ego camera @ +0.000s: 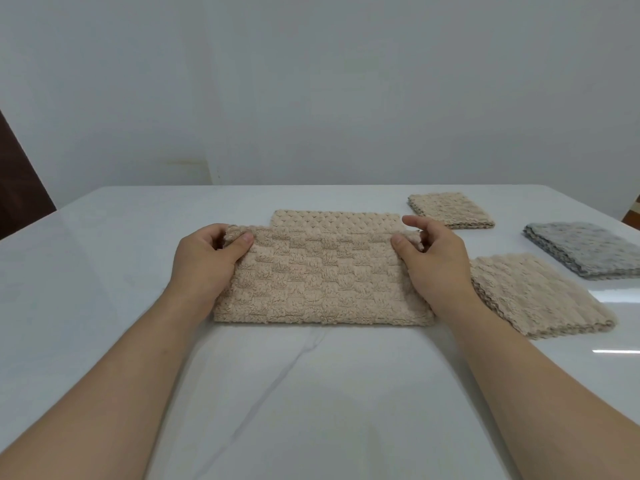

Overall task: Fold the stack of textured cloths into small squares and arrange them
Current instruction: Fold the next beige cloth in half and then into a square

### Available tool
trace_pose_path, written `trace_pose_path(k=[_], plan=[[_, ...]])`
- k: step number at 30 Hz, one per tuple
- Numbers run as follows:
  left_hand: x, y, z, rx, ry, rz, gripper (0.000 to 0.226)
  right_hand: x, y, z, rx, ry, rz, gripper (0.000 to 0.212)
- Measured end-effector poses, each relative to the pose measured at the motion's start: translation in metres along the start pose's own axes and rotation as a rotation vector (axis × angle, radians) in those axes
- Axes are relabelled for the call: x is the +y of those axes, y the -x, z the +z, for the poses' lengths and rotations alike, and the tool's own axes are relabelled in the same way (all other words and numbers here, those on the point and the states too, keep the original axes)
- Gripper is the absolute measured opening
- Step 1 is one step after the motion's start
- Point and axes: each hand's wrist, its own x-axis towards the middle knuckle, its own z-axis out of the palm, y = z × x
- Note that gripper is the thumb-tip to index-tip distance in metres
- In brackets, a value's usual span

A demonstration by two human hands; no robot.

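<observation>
One head-worn view, looking forward and down.
It sits close over the near edge of the tabletop (pixel 104 271) and faces across to the far edge and the wall (pixel 311 81) behind.

Both bare forearms reach forward from the near edge of the tabletop, angling inward. The left hand (pixel 207 258) pinches the cloth's (pixel 322 282) far left corner, thumb on top and fingers curled round it. The right hand (pixel 433 261) pinches the far right corner, thumb on top and forefinger raised.
</observation>
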Motion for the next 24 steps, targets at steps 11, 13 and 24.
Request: trace_pose_path(k=[11,13,24], plan=[[0.034,0.021,-0.015,-0.014,-0.369,0.086,0.009,-0.029,0.004,-0.032,-0.236,-0.143,0.171,0.03],[0.049,0.025,-0.017,-0.047,-0.449,0.112,0.008,-0.041,0.002,-0.044,-0.299,0.019,0.134,0.024],[0.128,0.068,-0.065,-0.374,-0.615,0.044,0.013,-0.109,0.017,-0.118,-0.56,0.451,-0.116,0.015]])
